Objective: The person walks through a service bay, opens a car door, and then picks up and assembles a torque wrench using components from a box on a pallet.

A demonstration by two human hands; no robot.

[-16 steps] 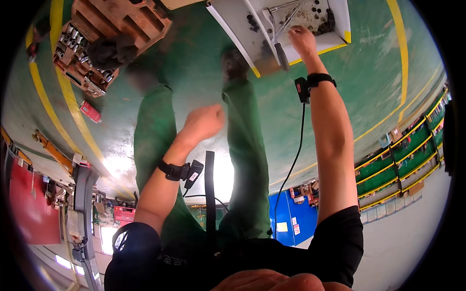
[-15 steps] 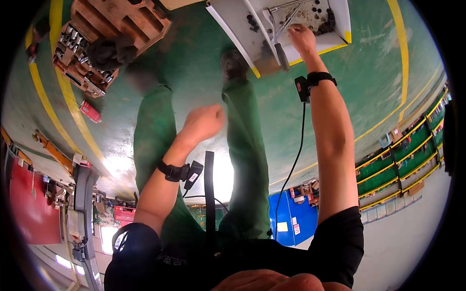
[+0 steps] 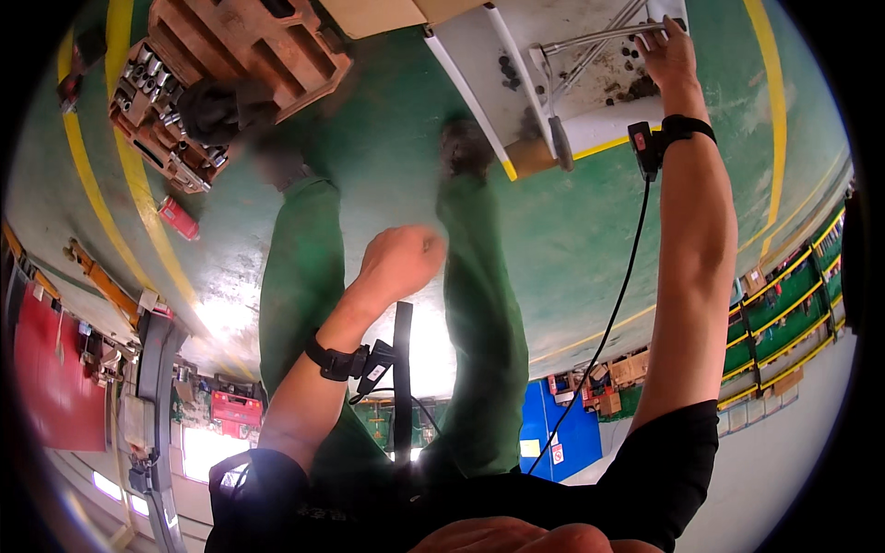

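My right hand point(image 3: 671, 63) reaches into a white tray point(image 3: 604, 125) at the upper right. Its fingers are closed round the right end of a long silver metal bar point(image 3: 590, 40), which lies across the tray's top. Beside the bar's left end a tool with a dark handle point(image 3: 560, 143) leans over the tray's near edge. Other thin silver rods cross under the bar, and several small black parts point(image 3: 636, 89) lie on the dirty tray bottom. My left hand point(image 3: 403, 261) is curled into a fist above the floor between my legs; whatever it may hold is hidden.
An open brown tool case point(image 3: 249, 48) with several sockets point(image 3: 143, 74) and a dark cloth point(image 3: 221, 111) lies at the upper left. A red can point(image 3: 178, 218) rests on the floor near it. Cardboard point(image 3: 387, 14) borders the tray. Shelving point(image 3: 784, 313) stands far right.
My right hand has moved right and farther away, from above the tray's near part to the bar's end. The left fist has shifted slightly right and nearer. The whole view has shifted a little.
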